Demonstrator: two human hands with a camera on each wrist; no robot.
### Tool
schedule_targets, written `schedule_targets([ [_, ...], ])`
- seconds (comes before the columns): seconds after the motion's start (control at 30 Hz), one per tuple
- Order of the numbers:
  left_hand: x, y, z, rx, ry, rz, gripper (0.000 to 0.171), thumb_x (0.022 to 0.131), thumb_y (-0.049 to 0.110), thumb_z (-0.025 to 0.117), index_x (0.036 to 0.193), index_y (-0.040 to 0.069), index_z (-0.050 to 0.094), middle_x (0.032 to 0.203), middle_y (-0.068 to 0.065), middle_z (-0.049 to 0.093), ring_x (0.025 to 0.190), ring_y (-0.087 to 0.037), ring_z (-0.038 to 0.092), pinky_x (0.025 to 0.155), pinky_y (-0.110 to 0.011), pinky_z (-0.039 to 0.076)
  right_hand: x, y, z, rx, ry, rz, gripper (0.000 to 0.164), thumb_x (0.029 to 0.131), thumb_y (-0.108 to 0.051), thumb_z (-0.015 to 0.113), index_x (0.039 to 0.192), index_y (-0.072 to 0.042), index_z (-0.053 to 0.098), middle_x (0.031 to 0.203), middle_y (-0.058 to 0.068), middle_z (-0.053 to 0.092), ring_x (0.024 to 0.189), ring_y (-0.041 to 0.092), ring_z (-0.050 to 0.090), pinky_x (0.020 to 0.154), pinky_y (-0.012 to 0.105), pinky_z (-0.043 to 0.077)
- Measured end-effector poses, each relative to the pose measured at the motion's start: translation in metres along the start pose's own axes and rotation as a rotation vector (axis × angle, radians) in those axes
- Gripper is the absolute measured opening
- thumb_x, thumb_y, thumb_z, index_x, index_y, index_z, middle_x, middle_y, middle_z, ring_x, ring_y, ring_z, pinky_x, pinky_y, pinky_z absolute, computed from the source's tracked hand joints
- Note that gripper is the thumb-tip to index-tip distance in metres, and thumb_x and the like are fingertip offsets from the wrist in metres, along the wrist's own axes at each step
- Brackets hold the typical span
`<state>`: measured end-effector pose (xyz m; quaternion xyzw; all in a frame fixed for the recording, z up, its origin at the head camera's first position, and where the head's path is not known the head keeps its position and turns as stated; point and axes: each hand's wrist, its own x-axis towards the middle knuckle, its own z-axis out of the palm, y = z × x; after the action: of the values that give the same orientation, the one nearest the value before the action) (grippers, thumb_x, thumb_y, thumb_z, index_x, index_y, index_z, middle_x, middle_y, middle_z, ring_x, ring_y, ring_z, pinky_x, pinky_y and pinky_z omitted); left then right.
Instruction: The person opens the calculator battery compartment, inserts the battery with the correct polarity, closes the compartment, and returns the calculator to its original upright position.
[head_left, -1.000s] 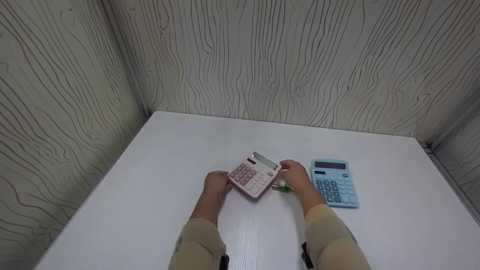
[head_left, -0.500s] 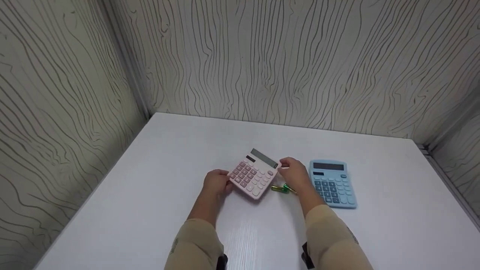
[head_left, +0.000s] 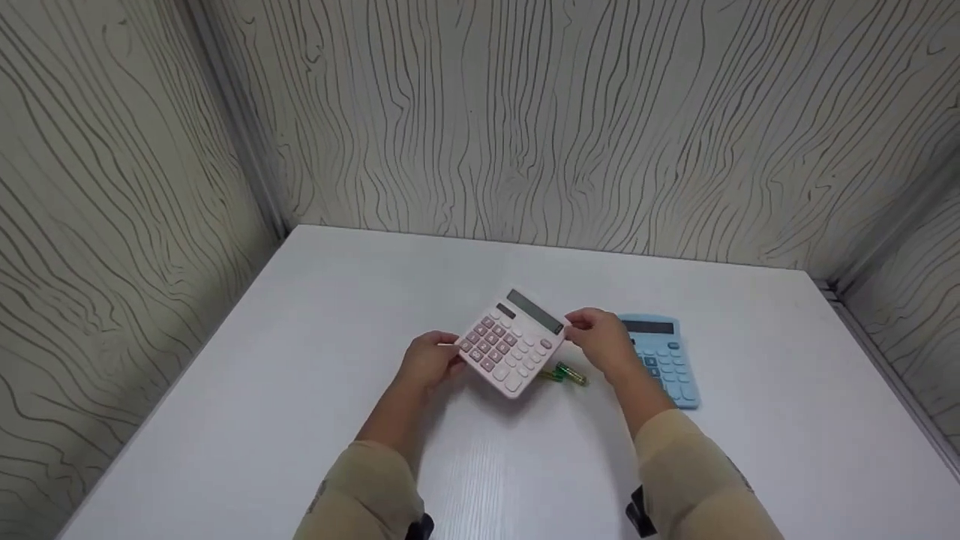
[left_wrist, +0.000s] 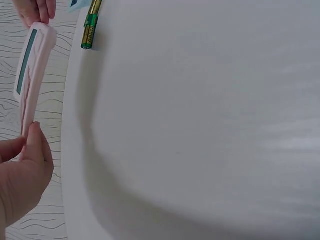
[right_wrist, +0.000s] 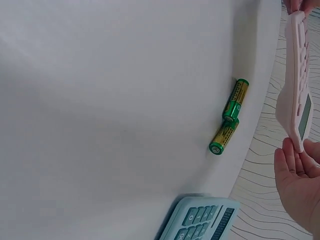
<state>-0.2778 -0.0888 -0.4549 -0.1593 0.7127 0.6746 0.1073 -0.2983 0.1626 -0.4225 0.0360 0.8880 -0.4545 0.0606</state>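
Pink calculator point(head_left: 517, 341): held up off the white table point(head_left: 337, 300), near the middle of the head view; turned askew and tilted, keys and display point(head_left: 535, 311) towards the camera on the head.
Pink display: at the upper right end; a small dark mark at one corner, too small to read.
Left hand point(head_left: 430, 360): pinching the corner at the keypad end, with the thin edge between thumb and fingers, as also seen in the left wrist view.
Right hand point(head_left: 604, 341): pinching the diagonally opposite corner, at the display end, between thumb and fingers.
Two batteries point(right_wrist: 236, 99): green and gold, lying loose on the table, seemingly touching at their near ends and set at a slight angle; below the raised calculator and partly hidden by it in the head view.
Blue calculator point(head_left: 671, 360): flat on the table to the right, keys up; partly covered by the right hand and forearm in the head view, gripped by neither hand.
Done so far: judging by the grip and the raised position, lifting of the pink calculator complete.
Left to do: by the same judgement, setting down and letting go not yet done; batteries still outside both calculators.
Hidden: back of the pink calculator in the head view; no telling whether empty, filled or covered there.
Sleeves point(head_left: 697, 465): beige, over both forearms.
Behind: panels point(head_left: 480, 112) with a dark wood-grain pattern.
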Motion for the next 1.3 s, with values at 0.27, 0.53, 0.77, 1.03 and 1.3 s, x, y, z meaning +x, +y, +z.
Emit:
schedule_targets([
  [0.27, -0.020, 0.012, -0.001, -0.055, -0.022, 0.042, 0.022, 0.093, 0.008, 0.048, 0.113, 0.003, 0.056, 0.099, -0.011, 0.062, 0.086, -0.017, 0.063, 0.075, -0.026, 0.053, -0.019, -0.007, -0.019, 0.066, -0.048, -0.006, 0.021, 0.090, -0.014, 0.057, 0.110, -0.009, 0.062, 0.103, 0.006, 0.065, 0.100, 0.022, 0.062, 0.092, 0.040, 0.045],
  [0.53, -0.037, 0.013, -0.004, -0.067, -0.063, 0.047, 0.022, 0.093, 0.008, 0.049, 0.113, 0.004, 0.056, 0.103, -0.012, 0.060, 0.090, -0.018, 0.062, 0.076, -0.025, 0.052, -0.042, -0.007, -0.027, 0.088, -0.083, -0.022, 0.021, 0.089, -0.016, 0.060, 0.109, -0.009, 0.063, 0.100, 0.006, 0.064, 0.095, 0.020, 0.063, 0.088, 0.036, 0.048],
  [0.77, -0.043, 0.013, 0.000, -0.062, -0.089, 0.059, 0.020, 0.093, 0.009, 0.049, 0.111, 0.005, 0.057, 0.104, -0.011, 0.060, 0.092, -0.019, 0.062, 0.076, -0.025, 0.052, -0.057, 0.000, -0.035, 0.055, -0.116, -0.056, 0.021, 0.088, -0.014, 0.060, 0.108, -0.009, 0.063, 0.098, 0.005, 0.064, 0.091, 0.018, 0.063, 0.086, 0.036, 0.050],
  [1.03, -0.048, 0.015, 0.004, -0.089, -0.100, 0.054, 0.023, 0.093, 0.010, 0.051, 0.113, 0.005, 0.060, 0.103, -0.009, 0.063, 0.090, -0.016, 0.063, 0.077, -0.024, 0.052, -0.062, 0.011, -0.036, 0.103, -0.194, -0.060, 0.018, 0.088, -0.010, 0.059, 0.106, -0.006, 0.060, 0.096, 0.009, 0.061, 0.085, 0.022, 0.061, 0.080, 0.031, 0.052],
  [1.3, -0.047, 0.015, 0.011, -0.164, -0.073, 0.062, 0.027, 0.094, 0.010, 0.048, 0.118, 0.002, 0.057, 0.109, -0.009, 0.063, 0.095, -0.015, 0.062, 0.080, -0.023, 0.051, -0.065, 0.011, -0.030, 0.252, -0.197, -0.011, 0.013, 0.092, -0.004, 0.050, 0.105, -0.002, 0.050, 0.099, 0.013, 0.065, 0.082, 0.028, 0.067, 0.072, 0.034, 0.054],
])
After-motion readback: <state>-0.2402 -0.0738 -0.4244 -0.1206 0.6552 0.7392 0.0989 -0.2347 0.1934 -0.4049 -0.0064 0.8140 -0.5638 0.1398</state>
